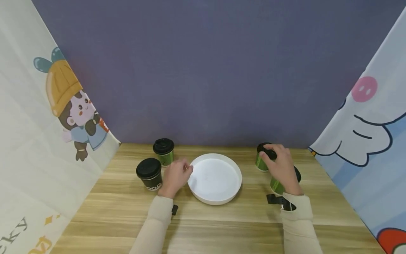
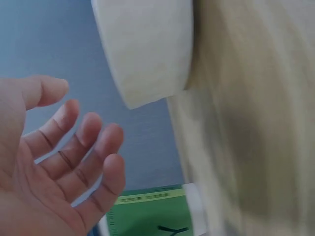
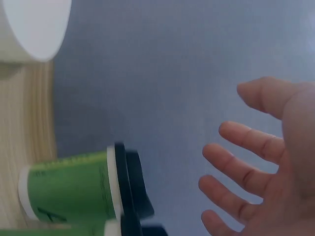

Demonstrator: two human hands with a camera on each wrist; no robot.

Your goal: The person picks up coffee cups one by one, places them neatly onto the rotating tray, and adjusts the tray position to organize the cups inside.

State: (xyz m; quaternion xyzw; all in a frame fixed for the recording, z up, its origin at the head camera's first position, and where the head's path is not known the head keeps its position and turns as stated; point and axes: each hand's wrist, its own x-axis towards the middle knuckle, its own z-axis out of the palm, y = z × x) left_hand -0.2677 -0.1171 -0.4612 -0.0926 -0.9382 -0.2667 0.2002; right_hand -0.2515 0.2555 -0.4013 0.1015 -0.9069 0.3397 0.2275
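Note:
My left hand (image 1: 176, 174) is between the left pair of cups and a round white dish (image 1: 214, 179), with fingers loosely bent and nothing in them. Behind it stands a green paper cup (image 1: 165, 159) with a black lid. A dark paper cup (image 1: 152, 181), also lidded in black, is left of the wrist. On the right side, my right hand (image 1: 281, 167) hovers over two green cups, its palm empty and fingers spread in the right wrist view. The farther green cup (image 3: 74, 189) has a black lid; the nearer green cup (image 1: 276, 187) is partly hidden behind the hand.
All the cups stand upright on a wood-grain table (image 1: 222, 229). A grey-blue panel (image 1: 209, 70) rises along its back edge. Printed cloths hang at both sides, with a cartoon figure (image 1: 79, 113) on the left one and a pink snout (image 1: 364, 89) on the right.

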